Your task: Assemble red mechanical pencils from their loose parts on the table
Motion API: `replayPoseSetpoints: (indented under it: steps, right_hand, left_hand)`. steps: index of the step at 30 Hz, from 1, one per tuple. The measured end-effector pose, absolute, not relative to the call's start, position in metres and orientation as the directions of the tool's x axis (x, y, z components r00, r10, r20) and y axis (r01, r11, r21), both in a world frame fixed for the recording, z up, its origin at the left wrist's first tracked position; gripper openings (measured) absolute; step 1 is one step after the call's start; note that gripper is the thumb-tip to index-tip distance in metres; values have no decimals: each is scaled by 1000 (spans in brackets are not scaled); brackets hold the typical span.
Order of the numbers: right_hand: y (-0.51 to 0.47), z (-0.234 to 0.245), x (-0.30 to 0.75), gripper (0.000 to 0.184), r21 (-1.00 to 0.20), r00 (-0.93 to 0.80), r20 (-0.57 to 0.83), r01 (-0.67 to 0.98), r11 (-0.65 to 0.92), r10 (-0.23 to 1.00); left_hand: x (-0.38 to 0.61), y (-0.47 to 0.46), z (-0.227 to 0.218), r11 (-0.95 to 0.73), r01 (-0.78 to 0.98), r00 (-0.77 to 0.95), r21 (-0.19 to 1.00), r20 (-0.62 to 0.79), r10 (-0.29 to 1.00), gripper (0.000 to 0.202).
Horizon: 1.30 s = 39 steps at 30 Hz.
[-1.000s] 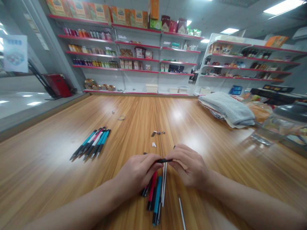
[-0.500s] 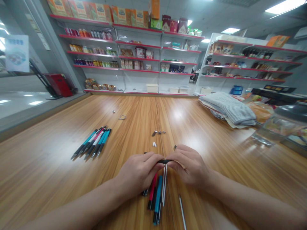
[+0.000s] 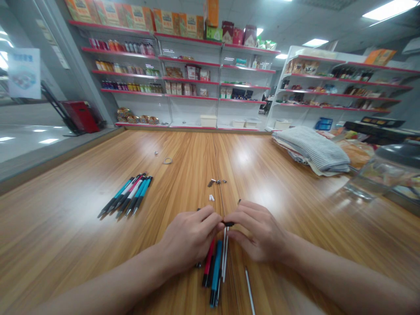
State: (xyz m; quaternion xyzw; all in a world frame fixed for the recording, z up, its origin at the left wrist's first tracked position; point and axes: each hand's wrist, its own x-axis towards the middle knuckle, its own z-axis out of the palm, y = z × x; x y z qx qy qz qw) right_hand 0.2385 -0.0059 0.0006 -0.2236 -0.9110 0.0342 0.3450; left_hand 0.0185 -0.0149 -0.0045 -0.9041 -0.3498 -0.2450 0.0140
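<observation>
My left hand (image 3: 195,232) is closed in a pinch on a short black tubular piece, perhaps a pen grip (image 3: 229,224). My right hand (image 3: 259,229) has its index fingertip at that piece's right end, its thumb lowered and apart from it. Below the hands lie a red pen barrel (image 3: 207,267), a blue pen barrel (image 3: 215,271) and thin white refills (image 3: 225,258). Another white refill (image 3: 249,288) lies apart to the right. A small black tip (image 3: 239,201) shows behind my right hand; the rest of it is hidden.
Several pens (image 3: 127,194) in blue, white and red lie together at the left. Small metal parts (image 3: 216,181) and white pieces (image 3: 211,197) sit beyond my hands. Farther off are a ring (image 3: 167,161), folded striped cloth (image 3: 311,148) and a clear container (image 3: 377,170).
My right thumb has dropped away from the black piece, and the right fingers have opened somewhat. The left hand keeps its pinch, with less of the piece showing.
</observation>
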Motion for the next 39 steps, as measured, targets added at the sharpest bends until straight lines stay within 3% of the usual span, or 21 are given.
replayPoseSetpoints:
  steps: [4,10,13,16,22,25,29,34,36,39]
  right_hand:
    - [-6,-1,238,5,-167,-649,621,438,883,440]
    - [-8,2,236,14,-163,-687,588,417,894,427]
    - [-8,2,235,8,-121,-684,596,442,889,421]
    - [-9,2,235,22,-89,-678,603,467,880,421]
    - [-11,6,237,12,-143,-708,553,438,887,439]
    - [-10,5,236,10,-108,-715,541,463,880,442]
    - [-13,4,234,21,-121,-689,568,470,874,449]
    - [-18,4,233,31,-277,-643,571,434,857,510]
    - [-10,-1,237,38,-477,-552,556,400,782,621]
    - [19,-14,253,50,-830,-234,384,336,446,893]
  left_hand:
    - [18,-16,-3,-769,604,628,209,470,620,12]
    - [18,-16,-4,-783,604,636,151,501,587,17]
    - [18,-18,-2,-786,578,618,219,512,597,8]
    - [18,-20,1,-791,552,642,264,471,605,12]
    - [16,-21,2,-796,583,671,162,457,584,16]
    - [18,-22,2,-799,569,672,194,450,588,16]
    - [20,-25,-1,-788,588,663,180,451,598,26]
    - [22,-25,-5,-787,607,674,110,454,583,9]
    - [20,-22,-5,-776,623,663,102,457,593,8]
    - [18,-18,-3,-768,613,593,186,534,603,17]
